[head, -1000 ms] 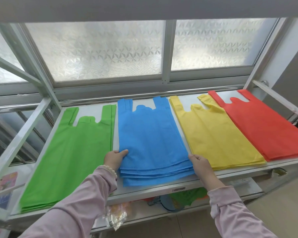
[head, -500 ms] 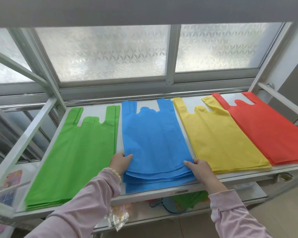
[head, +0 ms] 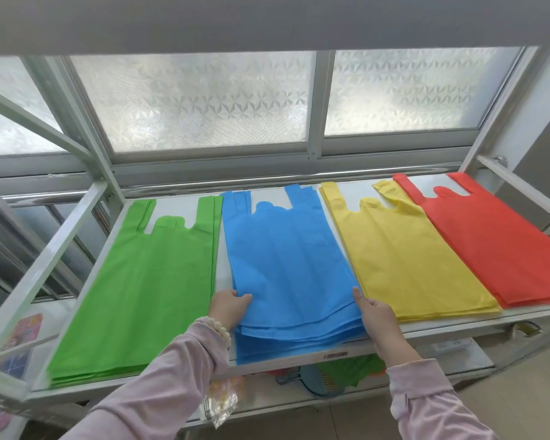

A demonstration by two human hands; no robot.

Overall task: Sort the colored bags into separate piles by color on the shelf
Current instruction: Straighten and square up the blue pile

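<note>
Four flat piles of bags lie side by side on the white shelf: green bags on the left, then blue bags, yellow bags, and red bags on the right. My left hand grips the left edge of the blue pile near its front, thumb on top. My right hand holds the pile's right edge, thumb on the top bag. The lower blue bags fan out slightly toward the shelf's front lip.
A frosted window stands behind the shelf. Slanted metal frame bars flank the left side and another bar the right. A lower shelf holds a small plastic packet, a blue object and green bags.
Both hands have slid forward along the blue pile's sides, and the top blue bags have shifted toward the back, leaving the lower ones fanned at the front.
</note>
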